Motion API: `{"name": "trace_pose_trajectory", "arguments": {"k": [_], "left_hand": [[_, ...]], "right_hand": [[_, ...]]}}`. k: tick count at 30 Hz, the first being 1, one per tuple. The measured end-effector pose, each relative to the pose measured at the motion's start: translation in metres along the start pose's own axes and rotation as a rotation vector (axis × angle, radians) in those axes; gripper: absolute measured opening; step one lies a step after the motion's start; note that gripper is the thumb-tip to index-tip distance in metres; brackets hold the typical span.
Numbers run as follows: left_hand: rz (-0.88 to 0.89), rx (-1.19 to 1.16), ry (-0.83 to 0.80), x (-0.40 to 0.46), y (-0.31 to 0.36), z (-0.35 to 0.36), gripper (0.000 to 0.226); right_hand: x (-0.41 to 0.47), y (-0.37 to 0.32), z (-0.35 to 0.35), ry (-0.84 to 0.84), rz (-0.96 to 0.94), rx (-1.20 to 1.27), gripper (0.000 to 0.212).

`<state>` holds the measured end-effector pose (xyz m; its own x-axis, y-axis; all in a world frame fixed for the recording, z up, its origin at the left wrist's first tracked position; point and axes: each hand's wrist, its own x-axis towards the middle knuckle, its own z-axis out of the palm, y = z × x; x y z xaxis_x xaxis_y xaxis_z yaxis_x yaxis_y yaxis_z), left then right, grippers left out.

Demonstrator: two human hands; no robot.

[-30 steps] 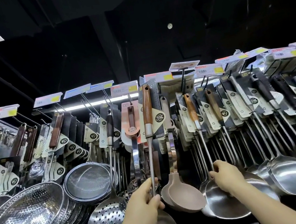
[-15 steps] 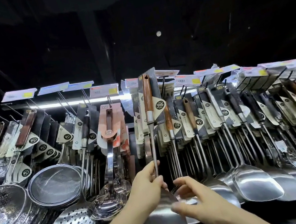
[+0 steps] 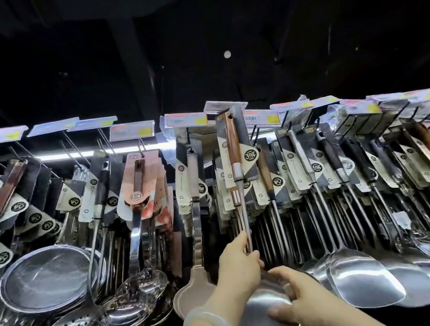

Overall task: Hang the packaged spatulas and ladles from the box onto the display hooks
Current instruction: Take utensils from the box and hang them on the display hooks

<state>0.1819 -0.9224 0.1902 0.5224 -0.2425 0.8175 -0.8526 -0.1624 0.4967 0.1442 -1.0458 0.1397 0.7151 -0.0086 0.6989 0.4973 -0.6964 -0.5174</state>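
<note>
Since a moment ago her right hand (image 3: 300, 301) has closed round the spatula (image 3: 260, 316) blade; the left hand (image 3: 238, 266) pinches its steel shaft, holding the card-backed wooden handle up among crowded display hooks (image 3: 255, 131).

One head-worn camera looks forward and upward (wide-angle, close) at the utensil rack (image 3: 322, 174).

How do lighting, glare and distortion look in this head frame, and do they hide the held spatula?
Head view: the top half is near black; a light strip behind the hooks is blown out. Glare flares on the hanging spatula blades, and price tags are too washed out to read. Wide-angle bending fans the rows outward. The held spatula reads clearly, with left hand and right hand on it.
</note>
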Motion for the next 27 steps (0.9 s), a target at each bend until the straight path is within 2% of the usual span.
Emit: {"name": "trace_pose_trajectory", "arguments": {"k": [3,8,11,15,18,21,27], "left_hand": [[-0.024,0.052,0.039,0.005,-0.005,0.007,0.036],[-0.092,0.132,0.084,0.016,-0.01,0.01,0.02],[-0.109,0.179,0.086,0.019,-0.007,0.009,0.016],[-0.13,0.112,0.044,0.02,-0.008,0.011,0.027],[-0.124,0.092,0.052,0.021,-0.012,0.015,0.047],[-0.114,0.102,0.054,0.017,-0.015,0.018,0.041],[-0.164,0.144,0.07,0.014,-0.021,0.02,0.056]], "right_hand": [[0.003,-0.003,-0.002,-0.026,0.022,-0.033,0.046],[0.011,-0.004,0.003,0.02,0.017,-0.135,0.068],[0.016,-0.001,0.003,0.015,0.037,-0.117,0.068],[0.016,0.0,0.001,0.023,0.02,-0.16,0.068],[0.012,-0.003,-0.001,0.01,0.015,-0.174,0.065],[0.008,-0.004,-0.004,0.01,0.032,-0.232,0.067],[0.007,-0.004,0.001,-0.05,0.043,-0.295,0.068]]}}
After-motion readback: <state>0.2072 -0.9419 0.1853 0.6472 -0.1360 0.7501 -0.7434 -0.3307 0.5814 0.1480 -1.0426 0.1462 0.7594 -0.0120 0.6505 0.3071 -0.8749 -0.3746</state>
